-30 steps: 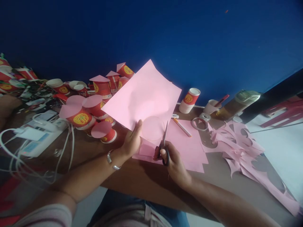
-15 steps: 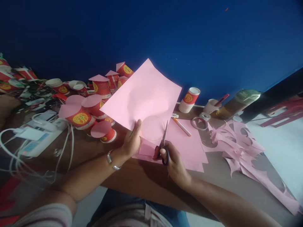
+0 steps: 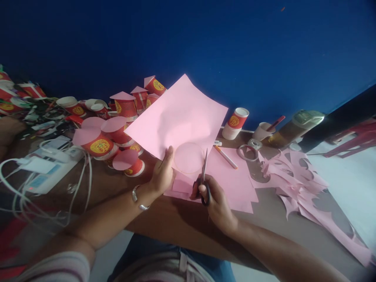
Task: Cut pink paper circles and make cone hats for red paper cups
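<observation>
A sheet of pink paper (image 3: pixel 188 113) is held up over the table, with a circle drawn near its lower corner. My left hand (image 3: pixel 163 172) pinches its lower left edge, thumb on top; the fingers behind are hidden. A pair of scissors (image 3: pixel 205 168) with dark handles sits in my right hand (image 3: pixel 216 199), thumb and fingers through the loops. The blades point upward at the right side of the drawn circle, at the paper's edge. Beneath lie more pink sheets (image 3: pixel 235 184) with an orange-and-white marker (image 3: pixel 226 157) on them.
Red paper cups with pink paper tops (image 3: pixel 123 105) crowd the left back. A power strip (image 3: pixel 44 176) with white cables lies left. Pink offcuts (image 3: pixel 296 176), a tape roll (image 3: pixel 247 153), a cup stack (image 3: pixel 235 123) and a bottle (image 3: pixel 296 127) are on the right.
The pink paper has shifted very slightly, its right corner a little further right. My left hand has moved up a touch; the scissors stay at nearly the same spot.
</observation>
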Available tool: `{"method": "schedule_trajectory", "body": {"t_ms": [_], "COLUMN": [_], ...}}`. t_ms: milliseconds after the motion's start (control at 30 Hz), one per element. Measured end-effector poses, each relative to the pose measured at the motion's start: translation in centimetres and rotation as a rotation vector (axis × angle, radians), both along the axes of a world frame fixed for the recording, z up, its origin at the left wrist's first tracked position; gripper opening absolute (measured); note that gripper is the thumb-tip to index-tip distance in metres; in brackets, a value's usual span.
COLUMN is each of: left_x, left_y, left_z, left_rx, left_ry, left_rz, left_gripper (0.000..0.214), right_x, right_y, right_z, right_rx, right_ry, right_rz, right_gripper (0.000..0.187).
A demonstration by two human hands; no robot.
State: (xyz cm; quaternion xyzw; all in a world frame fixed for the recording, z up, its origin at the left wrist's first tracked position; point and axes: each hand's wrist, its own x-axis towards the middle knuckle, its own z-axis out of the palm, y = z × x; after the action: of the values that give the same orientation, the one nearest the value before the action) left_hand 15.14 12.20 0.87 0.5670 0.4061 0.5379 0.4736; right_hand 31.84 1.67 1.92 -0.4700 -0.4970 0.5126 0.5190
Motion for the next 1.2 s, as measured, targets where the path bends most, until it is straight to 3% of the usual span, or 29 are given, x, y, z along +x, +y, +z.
{"method": "schedule_trajectory", "body": {"t_ms": [233, 467, 700, 1200], "left_x": [-1.7, -2.7, -3.0, -3.9], "left_y": [1.2, 1.8, 1.9, 3.0], "left_z": [-2.1, -2.9, -2.0, -2.0], "left_rx": [0.144, 0.529, 0.402, 0.481], "left_ry": [0.159, 0.402, 0.372, 0.416], "left_rz": [0.097, 0.247, 0.165, 0.176], "left_gripper": [0.061, 0.054, 0.069, 0.061], "right_x": [0.1, 0.2, 0.5, 0.9], "right_y": [0.1, 0.1, 0.3, 0.4], "right_z": [0.2, 0.3, 0.4, 0.4], "right_rx": [-0.005, -0.005, -0.010, 0.003], "right_ry": [-0.008, -0.013, -0.019, -0.045], "right_rz": [0.012, 0.017, 0.022, 0.049], "right_gripper": [0.050, 0.052, 0.052, 0.050]}}
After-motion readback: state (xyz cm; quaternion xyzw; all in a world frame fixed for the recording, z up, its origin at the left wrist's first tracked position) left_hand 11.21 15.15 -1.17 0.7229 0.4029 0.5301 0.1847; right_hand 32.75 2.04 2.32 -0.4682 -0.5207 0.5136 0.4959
